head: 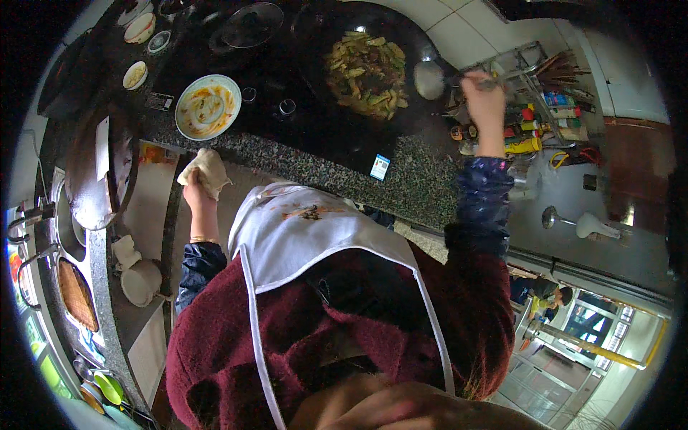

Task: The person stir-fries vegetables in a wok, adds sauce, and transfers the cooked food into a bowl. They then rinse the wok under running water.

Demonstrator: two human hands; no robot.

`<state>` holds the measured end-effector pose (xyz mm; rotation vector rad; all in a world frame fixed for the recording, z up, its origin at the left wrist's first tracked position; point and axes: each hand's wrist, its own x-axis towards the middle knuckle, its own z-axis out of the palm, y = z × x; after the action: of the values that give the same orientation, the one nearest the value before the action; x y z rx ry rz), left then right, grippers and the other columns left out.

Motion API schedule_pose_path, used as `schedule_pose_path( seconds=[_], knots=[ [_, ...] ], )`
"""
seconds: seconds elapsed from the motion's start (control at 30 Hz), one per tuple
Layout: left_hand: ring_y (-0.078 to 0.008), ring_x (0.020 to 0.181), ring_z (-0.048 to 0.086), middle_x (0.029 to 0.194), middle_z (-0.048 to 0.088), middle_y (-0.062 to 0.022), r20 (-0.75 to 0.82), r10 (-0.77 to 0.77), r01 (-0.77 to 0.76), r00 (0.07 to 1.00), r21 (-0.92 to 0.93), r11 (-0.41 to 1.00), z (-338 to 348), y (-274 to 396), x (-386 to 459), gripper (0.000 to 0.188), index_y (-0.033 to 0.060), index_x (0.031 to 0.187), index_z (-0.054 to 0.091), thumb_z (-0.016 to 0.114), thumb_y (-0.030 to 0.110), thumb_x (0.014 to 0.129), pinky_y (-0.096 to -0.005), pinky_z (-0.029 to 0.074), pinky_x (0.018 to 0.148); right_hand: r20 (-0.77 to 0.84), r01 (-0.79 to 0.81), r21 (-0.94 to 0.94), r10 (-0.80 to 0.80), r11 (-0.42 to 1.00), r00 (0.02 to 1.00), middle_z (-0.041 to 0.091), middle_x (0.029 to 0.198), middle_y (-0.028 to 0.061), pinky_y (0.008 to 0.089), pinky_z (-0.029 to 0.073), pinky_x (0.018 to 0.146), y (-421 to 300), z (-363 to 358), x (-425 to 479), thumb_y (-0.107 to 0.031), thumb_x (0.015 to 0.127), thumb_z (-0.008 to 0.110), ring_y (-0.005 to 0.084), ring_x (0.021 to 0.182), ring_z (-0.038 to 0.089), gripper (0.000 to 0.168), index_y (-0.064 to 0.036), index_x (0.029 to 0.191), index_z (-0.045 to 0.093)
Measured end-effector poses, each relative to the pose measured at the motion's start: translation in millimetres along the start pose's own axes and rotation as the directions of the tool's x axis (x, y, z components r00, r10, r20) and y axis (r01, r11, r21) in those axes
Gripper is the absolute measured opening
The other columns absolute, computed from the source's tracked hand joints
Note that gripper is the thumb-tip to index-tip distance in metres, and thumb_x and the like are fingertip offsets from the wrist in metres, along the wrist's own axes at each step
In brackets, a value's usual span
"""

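My left hand (198, 193) holds a bunched cream cloth (205, 173) by the counter's front edge. Farther forward on the stove stands a dark wok (314, 80) with cooked sliced vegetables (368, 75) and darker pieces in it. My right hand (485, 99), slightly blurred, is closed around the handle of a metal cooking utensil, right of the wok. The utensil's rounded head (429, 79) is over the wok's right side, beside the food. A white plate (208, 107) smeared with orange sauce rests left of the wok.
A cleaver (102, 148) lies on a round board (88, 207) at the left. A glass lid (252, 25) and small bowls (135, 75) are at the back left. Bottles (524, 146) and a metal rack (518, 59) stand near my right hand. Another person (548, 298) appears at lower right.
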<state>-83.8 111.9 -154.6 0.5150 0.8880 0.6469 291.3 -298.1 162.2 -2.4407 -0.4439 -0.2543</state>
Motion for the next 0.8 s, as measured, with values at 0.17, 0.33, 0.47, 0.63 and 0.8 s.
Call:
schedule_pose_path(
  seconds=[0.17,0.33,0.47,0.63,0.8],
  knots=[
    [-0.0242,0.093,0.058,0.105,0.058,-0.0119,-0.011,-0.014,0.014,1.000,-0.012,1.000,13.8,-3.5,-21.4,0.033,-0.0022,0.110,0.051,0.054,0.018,0.084,-0.0362,0.049,0.077,-0.022,-0.363,0.651,0.494,0.666,0.869,0.060,0.077,0.0201,0.0375,0.055,0.062,70.5,36.0,46.6,-0.012,0.073,0.066,0.0300,0.068,0.063,0.028,0.013,0.082,0.055],
    [-0.0228,0.092,0.057,0.105,0.057,-0.0114,-0.050,-0.020,0.019,0.999,-0.021,1.000,-6.8,-6.0,-20.4,0.031,-0.0025,0.109,0.051,0.054,0.016,0.084,-0.0355,0.048,0.077,0.254,-0.320,0.839,0.204,0.440,0.946,0.058,0.088,0.0157,0.0330,0.053,0.073,34.3,91.7,16.5,-0.007,0.078,0.058,0.0293,0.083,0.063,0.022,0.006,0.095,0.054],
    [-0.0252,0.098,0.055,0.110,0.055,-0.0123,0.039,-0.012,0.012,0.999,-0.006,1.000,-29.8,-4.0,-10.0,0.034,-0.0013,0.114,0.049,0.047,0.020,0.087,-0.0376,0.047,0.081,0.235,-0.164,0.559,0.035,0.813,0.971,0.060,0.085,0.0116,0.0284,0.052,0.068,-3.7,19.1,18.7,-0.009,0.077,0.060,0.0228,0.076,0.063,0.022,0.003,0.094,0.056],
    [-0.0299,0.107,0.052,0.120,0.051,-0.0142,0.075,-0.013,0.006,0.997,0.084,0.996,-18.1,-6.4,-16.0,0.042,0.0015,0.124,0.044,0.035,0.028,0.092,-0.0424,0.046,0.087,0.244,-0.357,0.219,0.304,0.908,0.921,0.063,0.082,0.0114,0.0288,0.051,0.057,53.2,-26.4,51.2,-0.014,0.074,0.065,0.0213,0.063,0.062,0.023,-0.002,0.093,0.059],
    [-0.0295,0.107,0.052,0.120,0.052,-0.0147,0.062,-0.035,0.029,0.997,0.092,0.995,-28.0,-17.1,-11.4,0.043,0.0000,0.123,0.044,0.036,0.028,0.091,-0.0413,0.045,0.088,0.478,-0.597,0.788,0.462,0.151,0.747,0.059,0.091,0.0198,0.0368,0.054,0.070,113.8,81.5,8.5,-0.014,0.076,0.061,0.0309,0.078,0.062,0.028,0.004,0.096,0.053]
  ],
)
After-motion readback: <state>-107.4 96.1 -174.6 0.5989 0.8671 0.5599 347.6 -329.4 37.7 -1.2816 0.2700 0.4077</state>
